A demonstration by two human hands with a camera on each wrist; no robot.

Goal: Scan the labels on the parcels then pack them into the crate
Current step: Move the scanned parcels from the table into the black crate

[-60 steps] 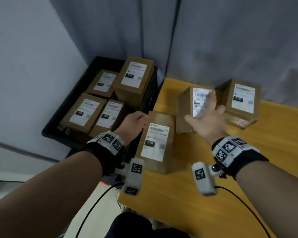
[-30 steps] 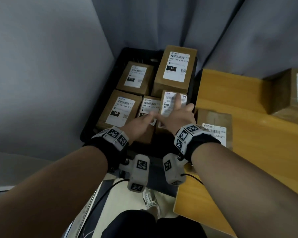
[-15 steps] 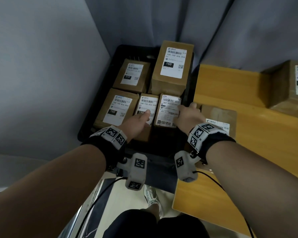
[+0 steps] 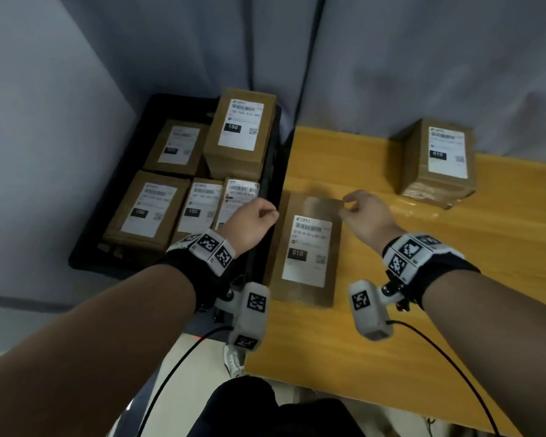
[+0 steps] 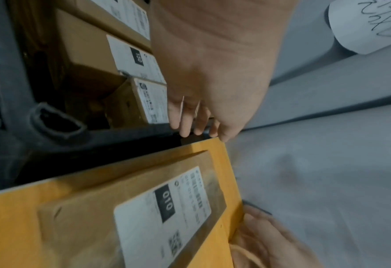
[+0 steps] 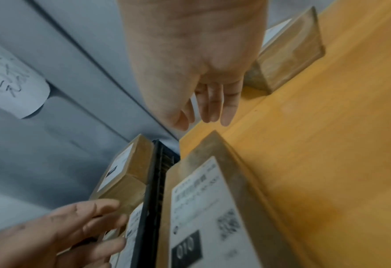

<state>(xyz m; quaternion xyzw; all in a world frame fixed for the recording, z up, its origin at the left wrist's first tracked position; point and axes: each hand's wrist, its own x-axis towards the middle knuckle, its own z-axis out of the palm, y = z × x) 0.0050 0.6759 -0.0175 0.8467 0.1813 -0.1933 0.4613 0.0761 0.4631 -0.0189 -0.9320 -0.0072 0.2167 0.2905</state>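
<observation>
A black crate (image 4: 87,263) left of the table holds several labelled brown parcels. The narrow parcel (image 4: 241,197) stands against its right wall. My left hand (image 4: 259,216) hovers over that wall and holds nothing, its fingers (image 5: 185,125) hanging down. A flat "010" parcel (image 4: 306,247) lies on the yellow table (image 4: 423,310) beside the crate. My right hand (image 4: 360,212) floats above this parcel's far right corner, its fingers (image 6: 210,108) relaxed and empty. A second "010" parcel (image 4: 438,162) stands at the back right.
A tall "150" parcel (image 4: 240,130) rises above the crate's rim at its far right. Grey curtains hang behind the crate and table, with a handwritten paper note (image 5: 369,23) on them. The table's near edge (image 4: 297,380) is just in front of my body.
The right hand has let go of the narrow parcel in the crate. Both hands have come back out of the crate towards the flat parcel on the table.
</observation>
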